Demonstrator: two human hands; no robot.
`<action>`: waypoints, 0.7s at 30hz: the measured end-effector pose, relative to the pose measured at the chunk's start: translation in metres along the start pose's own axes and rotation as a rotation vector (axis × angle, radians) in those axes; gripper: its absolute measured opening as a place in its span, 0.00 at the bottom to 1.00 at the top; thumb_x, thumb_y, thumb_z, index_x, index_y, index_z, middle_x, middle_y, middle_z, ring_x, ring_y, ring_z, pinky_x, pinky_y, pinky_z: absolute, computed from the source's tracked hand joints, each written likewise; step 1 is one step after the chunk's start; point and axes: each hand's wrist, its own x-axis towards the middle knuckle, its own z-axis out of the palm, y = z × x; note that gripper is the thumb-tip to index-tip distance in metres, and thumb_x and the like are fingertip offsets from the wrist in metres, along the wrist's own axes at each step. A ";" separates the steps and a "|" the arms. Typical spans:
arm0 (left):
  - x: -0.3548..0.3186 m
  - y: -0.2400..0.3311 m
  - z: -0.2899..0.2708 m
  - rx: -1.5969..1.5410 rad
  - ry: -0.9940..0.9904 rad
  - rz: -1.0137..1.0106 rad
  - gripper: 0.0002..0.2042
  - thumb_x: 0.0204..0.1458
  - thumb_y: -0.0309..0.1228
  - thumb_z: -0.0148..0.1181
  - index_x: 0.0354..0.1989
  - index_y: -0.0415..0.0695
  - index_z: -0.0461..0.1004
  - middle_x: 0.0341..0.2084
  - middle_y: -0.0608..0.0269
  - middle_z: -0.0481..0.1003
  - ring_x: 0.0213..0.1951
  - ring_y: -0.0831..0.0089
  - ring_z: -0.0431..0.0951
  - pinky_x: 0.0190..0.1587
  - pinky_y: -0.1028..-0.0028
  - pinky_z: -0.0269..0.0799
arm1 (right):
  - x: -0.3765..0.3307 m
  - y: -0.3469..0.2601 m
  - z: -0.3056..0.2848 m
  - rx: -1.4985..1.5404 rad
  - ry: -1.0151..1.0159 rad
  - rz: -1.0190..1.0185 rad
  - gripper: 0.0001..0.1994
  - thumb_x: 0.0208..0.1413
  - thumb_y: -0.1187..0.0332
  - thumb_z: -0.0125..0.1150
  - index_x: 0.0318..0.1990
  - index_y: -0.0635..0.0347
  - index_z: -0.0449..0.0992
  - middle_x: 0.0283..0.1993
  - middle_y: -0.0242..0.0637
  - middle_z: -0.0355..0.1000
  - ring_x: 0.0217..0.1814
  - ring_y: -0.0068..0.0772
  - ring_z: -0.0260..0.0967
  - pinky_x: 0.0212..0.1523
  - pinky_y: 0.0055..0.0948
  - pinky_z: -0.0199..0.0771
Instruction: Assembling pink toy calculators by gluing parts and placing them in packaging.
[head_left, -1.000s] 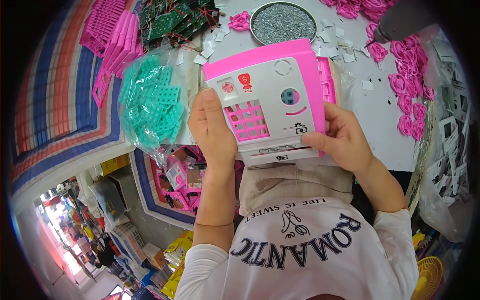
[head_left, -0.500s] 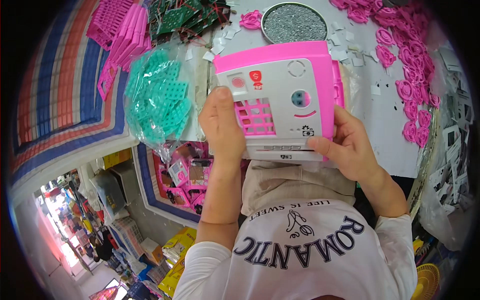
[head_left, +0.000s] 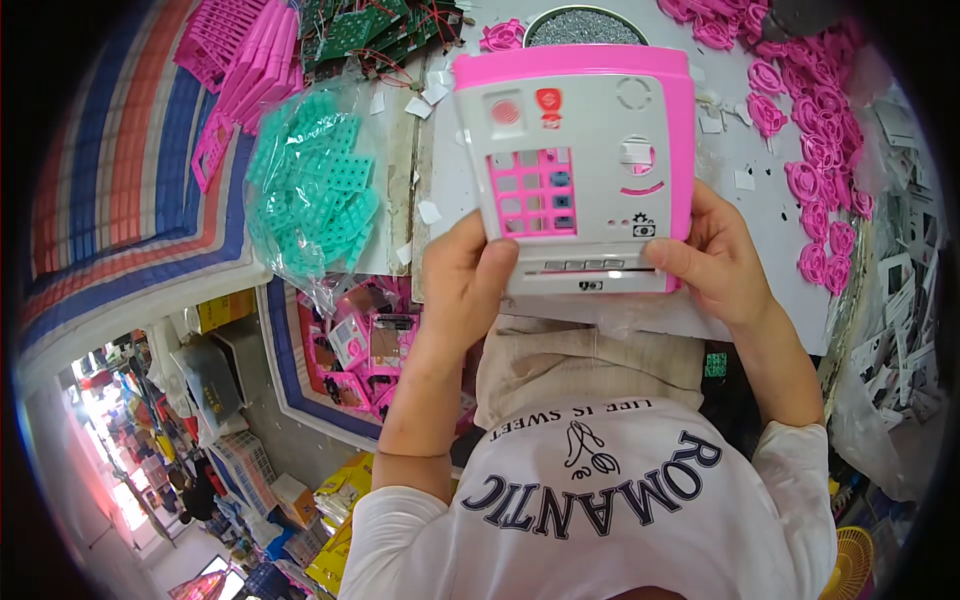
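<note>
Both hands lifted the pink-and-grey toy panel [head_left: 575,170] higher, to upper centre | left hand [head_left: 462,285] and right hand [head_left: 715,265] fingers grasping its lower corners | teal parts bag [head_left: 310,190] upper left on desk [head_left: 770,215]

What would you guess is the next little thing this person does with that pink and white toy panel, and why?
Probably press a sticker into the round eye opening. Both hands, left hand and right hand, grip the toy panel by its lower edge, face up, and one eye spot looks unfinished, with a pale piece lying across it.
</note>
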 end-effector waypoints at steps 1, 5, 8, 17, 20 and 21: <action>0.009 0.007 0.001 -0.171 0.028 -0.065 0.14 0.65 0.34 0.53 0.47 0.35 0.78 0.36 0.62 0.80 0.41 0.80 0.76 0.46 0.74 0.71 | -0.002 -0.002 -0.005 -0.037 -0.031 0.019 0.28 0.58 0.78 0.64 0.66 0.70 0.62 0.57 0.43 0.75 0.55 0.28 0.75 0.57 0.27 0.76; 0.052 0.029 -0.002 -0.687 0.188 -0.120 0.11 0.65 0.28 0.54 0.48 0.35 0.78 0.39 0.63 0.79 0.41 0.79 0.75 0.45 0.77 0.69 | -0.002 -0.015 -0.012 -0.211 -0.088 0.033 0.28 0.58 0.79 0.64 0.66 0.71 0.63 0.57 0.42 0.75 0.55 0.28 0.75 0.57 0.26 0.75; 0.064 0.026 -0.009 -0.521 0.158 0.180 0.11 0.65 0.29 0.56 0.48 0.35 0.78 0.38 0.63 0.79 0.39 0.79 0.75 0.44 0.78 0.67 | 0.005 -0.029 -0.014 -0.369 -0.048 -0.023 0.26 0.56 0.78 0.66 0.63 0.68 0.68 0.55 0.40 0.77 0.54 0.27 0.75 0.55 0.26 0.76; 0.065 0.015 -0.025 0.243 -0.350 0.545 0.17 0.47 0.24 0.64 0.48 0.42 0.80 0.51 0.52 0.79 0.46 0.57 0.80 0.47 0.65 0.73 | 0.019 -0.022 -0.070 -1.571 0.100 -0.618 0.22 0.45 0.70 0.67 0.52 0.52 0.80 0.61 0.38 0.74 0.62 0.49 0.66 0.57 0.41 0.74; 0.037 -0.001 -0.020 0.376 -0.384 0.491 0.21 0.40 0.21 0.62 0.48 0.43 0.80 0.55 0.52 0.76 0.49 0.55 0.79 0.52 0.62 0.73 | 0.014 -0.009 -0.081 -1.457 -0.105 -0.539 0.28 0.47 0.66 0.66 0.60 0.54 0.75 0.71 0.42 0.64 0.72 0.54 0.58 0.66 0.44 0.67; 0.033 -0.010 -0.018 0.399 -0.370 0.509 0.22 0.38 0.21 0.61 0.48 0.43 0.80 0.55 0.51 0.76 0.50 0.53 0.78 0.53 0.61 0.73 | 0.012 -0.011 -0.092 -1.375 -0.221 -0.488 0.33 0.48 0.63 0.65 0.65 0.58 0.70 0.75 0.43 0.57 0.78 0.55 0.49 0.72 0.45 0.60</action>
